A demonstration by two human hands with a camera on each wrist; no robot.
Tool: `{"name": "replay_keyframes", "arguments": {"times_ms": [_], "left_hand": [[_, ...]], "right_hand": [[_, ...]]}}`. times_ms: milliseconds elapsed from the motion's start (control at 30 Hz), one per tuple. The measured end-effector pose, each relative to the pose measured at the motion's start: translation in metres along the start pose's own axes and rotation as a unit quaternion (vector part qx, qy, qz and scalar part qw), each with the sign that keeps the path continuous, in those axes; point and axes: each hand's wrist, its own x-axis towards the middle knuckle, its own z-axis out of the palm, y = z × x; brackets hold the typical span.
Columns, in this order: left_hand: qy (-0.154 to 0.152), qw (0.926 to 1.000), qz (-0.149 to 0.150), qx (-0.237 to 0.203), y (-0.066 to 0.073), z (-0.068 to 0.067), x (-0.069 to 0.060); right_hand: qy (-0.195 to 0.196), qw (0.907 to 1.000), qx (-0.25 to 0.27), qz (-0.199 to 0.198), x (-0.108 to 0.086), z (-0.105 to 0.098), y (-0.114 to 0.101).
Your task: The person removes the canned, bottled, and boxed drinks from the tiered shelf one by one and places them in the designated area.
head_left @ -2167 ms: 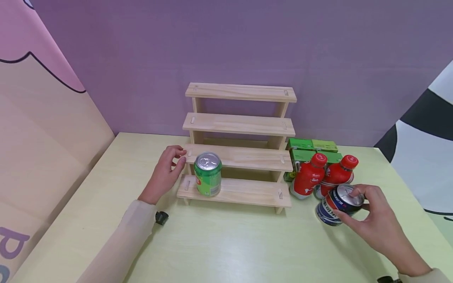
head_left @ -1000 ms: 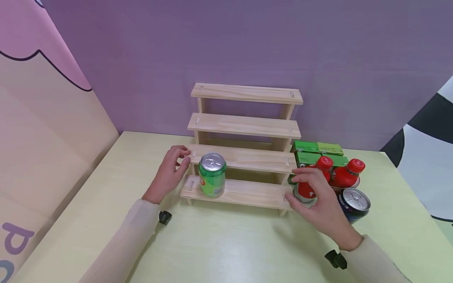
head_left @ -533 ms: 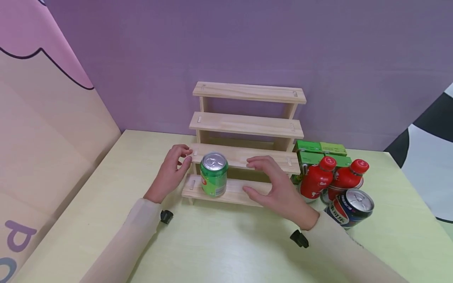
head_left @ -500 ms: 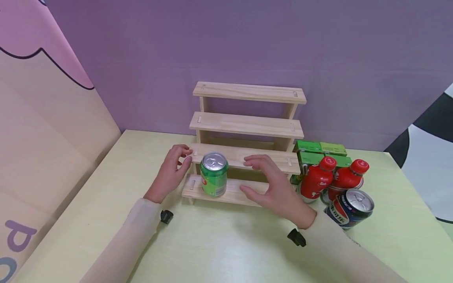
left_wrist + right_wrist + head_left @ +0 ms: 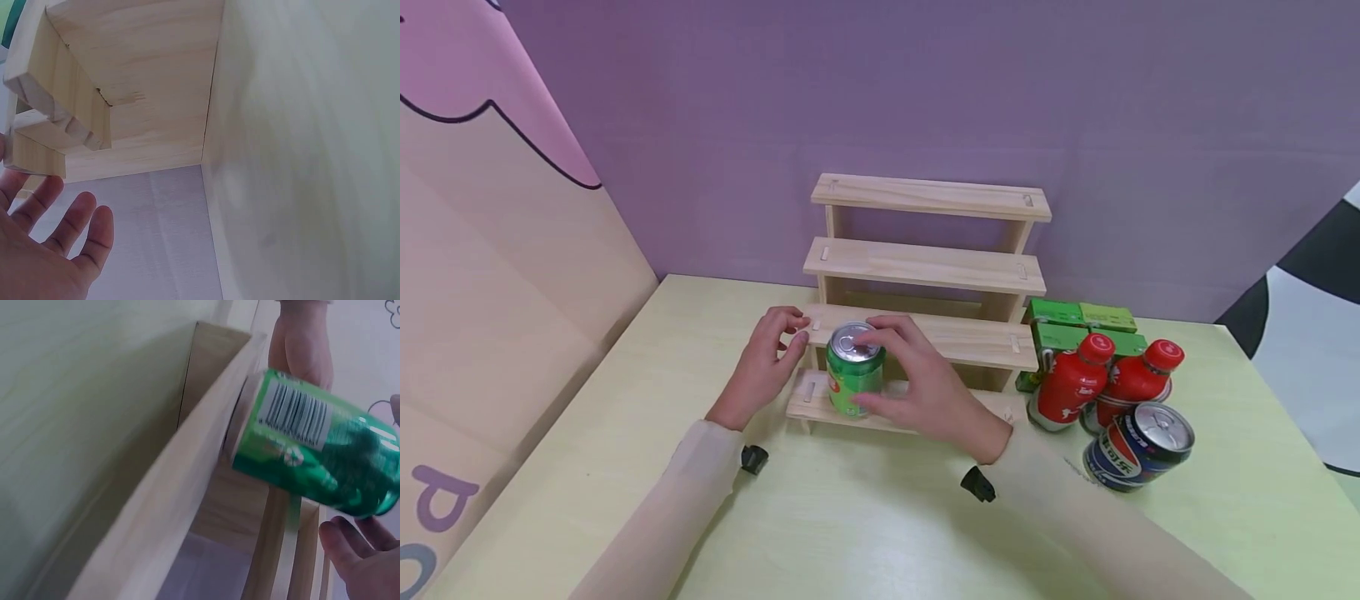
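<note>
A green soda can with a silver top stands upright on the lowest step of a wooden tiered shelf. My right hand is around the can's right side, thumb before it and fingers by its lid. In the right wrist view, the fingers lie close to the can's upper end, the thumb is barely in frame, and no firm hold shows. My left hand is at the left end of the second step, fingers loosely bent. The left wrist view has its fingertips beside the board's end.
Right of the shelf stand two red bottles and a dark blue cola can. Green cartons sit behind the bottles. A purple wall panel rises behind the shelf, on a pale table.
My right hand has let go of the cola can, leaving it beside the bottles, and has moved left to the green can. The left hand stays at the shelf's end.
</note>
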Motion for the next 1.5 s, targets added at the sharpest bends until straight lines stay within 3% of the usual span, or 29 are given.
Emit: {"name": "replay_keyframes", "arguments": {"times_ms": [500, 833, 1000, 1233, 1500], "left_hand": [[-0.001, 1.0000, 0.001, 0.005, 0.002, 0.001, 0.002], [0.000, 1.0000, 0.007, -0.005, -0.001, -0.002, 0.002], [-0.002, 1.0000, 0.007, -0.005, -0.002, -0.003, 0.001], [-0.002, 1.0000, -0.001, 0.003, -0.002, -0.001, -0.001], [-0.001, 1.0000, 0.004, -0.001, -0.003, 0.000, 0.000]], "right_hand": [[0.044, 0.9982, -0.031, 0.026, 0.000, 0.005, -0.008], [0.088, 0.9955, -0.025, -0.025, -0.021, -0.022, -0.014], [0.108, 0.9923, -0.060, -0.016, -0.044, -0.046, -0.024], [0.131, 0.9821, -0.135, 0.009, -0.090, -0.088, -0.035], [0.125, 0.9692, -0.206, 0.054, -0.138, -0.127, -0.036]]}}
